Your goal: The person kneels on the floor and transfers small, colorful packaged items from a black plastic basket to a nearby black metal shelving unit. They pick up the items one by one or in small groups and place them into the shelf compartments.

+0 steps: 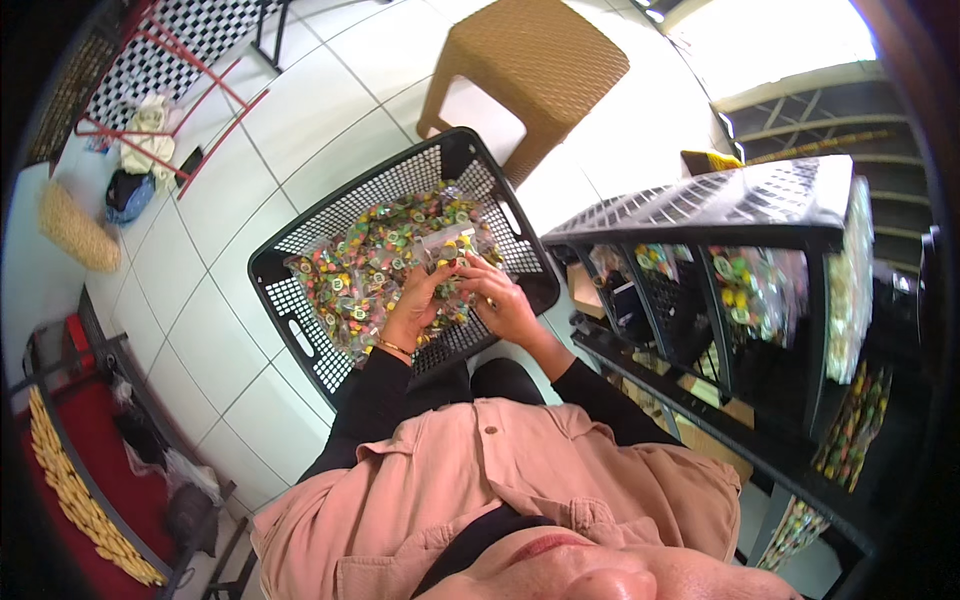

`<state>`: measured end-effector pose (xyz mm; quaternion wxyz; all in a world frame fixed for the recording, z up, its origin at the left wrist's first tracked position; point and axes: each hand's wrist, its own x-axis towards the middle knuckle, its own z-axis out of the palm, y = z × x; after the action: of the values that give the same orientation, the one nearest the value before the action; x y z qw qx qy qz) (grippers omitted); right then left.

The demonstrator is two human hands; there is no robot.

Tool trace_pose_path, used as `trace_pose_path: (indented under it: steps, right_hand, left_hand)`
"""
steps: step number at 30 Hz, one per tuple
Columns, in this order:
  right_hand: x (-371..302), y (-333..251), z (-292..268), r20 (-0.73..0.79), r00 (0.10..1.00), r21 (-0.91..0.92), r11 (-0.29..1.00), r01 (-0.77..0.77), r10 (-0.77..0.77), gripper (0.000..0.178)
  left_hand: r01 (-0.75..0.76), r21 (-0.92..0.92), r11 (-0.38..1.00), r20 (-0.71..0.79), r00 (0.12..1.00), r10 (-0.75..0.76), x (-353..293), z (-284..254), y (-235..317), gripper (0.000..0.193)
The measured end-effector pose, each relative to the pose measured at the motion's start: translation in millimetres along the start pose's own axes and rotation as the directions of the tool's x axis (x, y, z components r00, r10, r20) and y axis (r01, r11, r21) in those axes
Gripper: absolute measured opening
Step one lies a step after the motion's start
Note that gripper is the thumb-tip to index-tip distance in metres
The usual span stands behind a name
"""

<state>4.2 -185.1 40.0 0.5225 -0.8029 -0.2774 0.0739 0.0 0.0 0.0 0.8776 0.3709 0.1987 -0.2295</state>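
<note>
— Item one?

— Small clear bag [447,243], filled with little round pieces in green, yellow and red. It sits at the top of the heap inside the black basket [300,330], its long axis running roughly left to right, tilted up a little toward the right. It lies straight ahead of both hands, just beyond the fingertips.

— Hands?

— Left hand [418,298]: fingers curled down onto the bag's near left end, pinching it; a thin bracelet at the wrist. Right hand [503,298]: fingers bent onto the bag's right end, gripping it too. Both are equally near, and the bag spans the gap between them.

— The heap itself?

— More clear bags [350,280] of the same coloured round pieces, piled loosely, covering most of the basket's floor. The basket is a lattice-sided plastic one with handle slots, resting on the white tiled floor [215,210] in front of the person's knees.

— Surroundings?

— Brown woven stool [530,60] beyond the basket. To the right, a black rack [700,215] of lattice panels, with further bags of coloured pieces stacked in it. To the far left, a red frame [150,110] with cloths beside it, and a row of yellow pieces [70,490] along a red surface.
</note>
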Motion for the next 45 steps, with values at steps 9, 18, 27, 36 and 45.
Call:
trace_pose_path:
  steps: [9,18,27,36,45]
  right_hand:
    - [-48.0,-75.6,-88.1,-0.285,0.811,0.436,0.823,-0.365,0.511,0.041]
    - [-125.7,-122.6,-154.1,-0.684,0.652,0.296,0.941,-0.163,0.328,0.025]
    - [-179.7,-142.4,-225.8,-0.993,0.099,-0.094,0.927,-0.364,-0.062,0.022]
    - [-170.4,-122.4,-278.6,-0.994,-0.038,-0.061,0.83,-0.555,-0.098,0.027]
    - [-180.0,-86.3,-296.0,-0.994,-0.004,-0.077,0.753,-0.653,-0.106,0.043]
  left_hand:
    - [-0.148,0.331,0.932,0.26,0.964,0.061,-39.3,139.7,13.8,0.034]
    - [-0.326,0.602,0.729,0.51,0.86,-0.036,-58.8,272.5,-3.9,0.043]
    - [-0.599,0.341,0.724,0.789,0.602,0.126,-44.6,338.2,-51.0,0.046]
    - [-0.826,0.4,0.398,0.875,0.473,0.102,-41.0,390.7,-59.4,0.045]
    - [-0.917,0.341,0.208,0.915,0.375,0.15,-23.1,421.0,-63.4,0.034]
